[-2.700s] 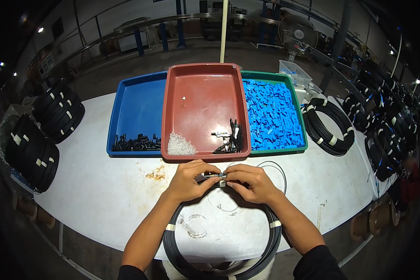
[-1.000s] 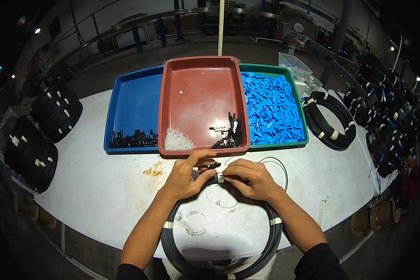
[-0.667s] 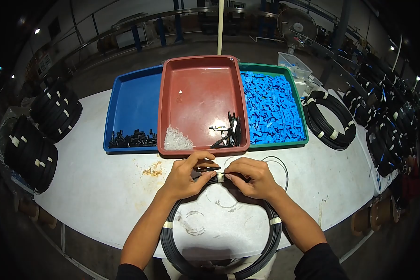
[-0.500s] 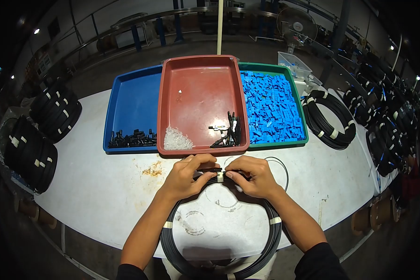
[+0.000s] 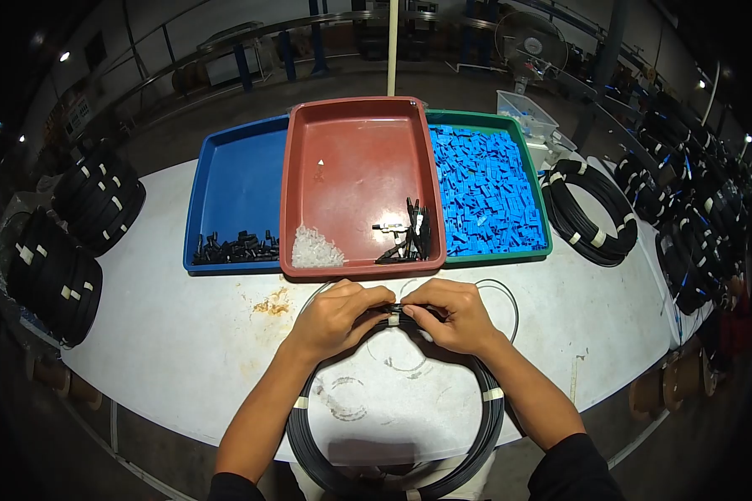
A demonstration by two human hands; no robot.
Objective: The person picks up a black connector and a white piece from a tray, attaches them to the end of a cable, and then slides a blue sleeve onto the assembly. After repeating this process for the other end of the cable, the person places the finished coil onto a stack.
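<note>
A coil of black cable (image 5: 495, 417), bound with white tape bands, stands at the near table edge and hangs partly over it. At the top of the coil, my left hand (image 5: 340, 315) pinches a small black tube-like piece (image 5: 395, 307). Close beside it, my right hand (image 5: 449, 316) is closed on what looks like a black cable end, mostly hidden by the fingers. The fingertips of both hands almost meet above a white tape band (image 5: 394, 320). A thin loose loop of cable (image 5: 516, 311) arcs out to the right of my right hand.
Beyond my hands stand a blue tray (image 5: 236, 167) with black parts, a red tray (image 5: 359, 175) with clear bits and black connectors, and a green tray (image 5: 549, 238) of blue clips. Taped cable coils (image 5: 597, 213) lie right; more black coils (image 5: 54, 275) are stacked left.
My left fingertips have moved slightly right, closing the gap to my right hand. The black piece now shows less between the fingers. A thin cable arc has appeared behind my left hand.
</note>
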